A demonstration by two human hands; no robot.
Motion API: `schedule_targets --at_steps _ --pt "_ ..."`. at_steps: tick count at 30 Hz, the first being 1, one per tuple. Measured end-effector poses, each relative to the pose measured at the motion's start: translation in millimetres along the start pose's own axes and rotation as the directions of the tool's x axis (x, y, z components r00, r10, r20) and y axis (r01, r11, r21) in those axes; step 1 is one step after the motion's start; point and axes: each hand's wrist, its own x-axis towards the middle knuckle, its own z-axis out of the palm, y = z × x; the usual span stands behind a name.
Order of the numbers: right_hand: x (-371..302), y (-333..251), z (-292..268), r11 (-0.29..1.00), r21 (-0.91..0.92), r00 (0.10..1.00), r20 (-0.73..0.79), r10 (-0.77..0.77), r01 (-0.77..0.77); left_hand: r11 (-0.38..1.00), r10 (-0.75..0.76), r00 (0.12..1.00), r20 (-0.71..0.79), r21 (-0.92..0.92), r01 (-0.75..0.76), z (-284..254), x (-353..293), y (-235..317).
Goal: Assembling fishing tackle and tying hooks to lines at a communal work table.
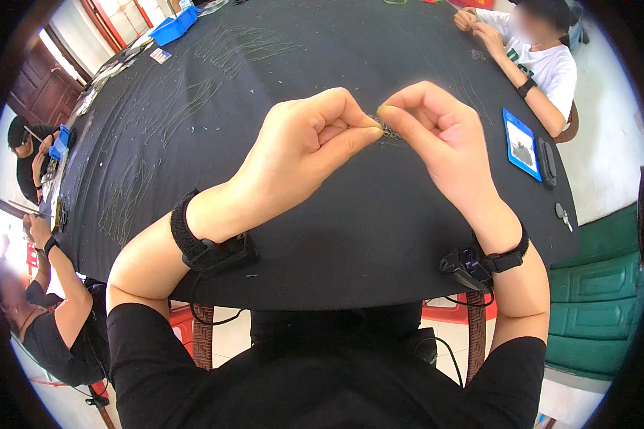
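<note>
I've left hand (304, 143) and right hand (447, 132) both pinched narrow, can't tell on what. Small dark metallic bits (390, 132) show between the pinches. I'd brace left, nudge right, pressure light

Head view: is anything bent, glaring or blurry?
Head view: yes, the green panels bend toward the black rim; head view: glare whitens the far-left edge; head view: the left hand and right hand look fairly sharp, the upper-right co-worker's face smudged.

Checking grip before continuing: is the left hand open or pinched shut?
Pinched shut: thumb and forefinger of the left hand meet at a small dark piece.
</note>
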Motion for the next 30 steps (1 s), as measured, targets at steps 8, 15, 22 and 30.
schedule_targets --at_steps 8,15,22,30 --pt "-3 6 10 0.776 0.413 0.866 0.375 0.332 -0.476 0.974 -0.013 0.996 -0.084 -0.226 -0.006 -2 3 -7" --pt "-10 -7 14 0.968 -0.248 0.981 0.193 0.022 0.027 0.777 -0.289 0.955 -0.062 -0.598 0.196 -2 4 -4" --pt "-15 -9 18 0.896 -0.346 0.933 0.318 -0.166 0.278 0.672 -0.343 0.937 -0.072 -0.715 0.191 -2 6 4" --pt "-14 -19 10 0.946 -0.19 0.818 0.564 -0.113 0.261 0.774 -0.202 0.979 -0.035 -0.618 0.138 -2 4 -5"
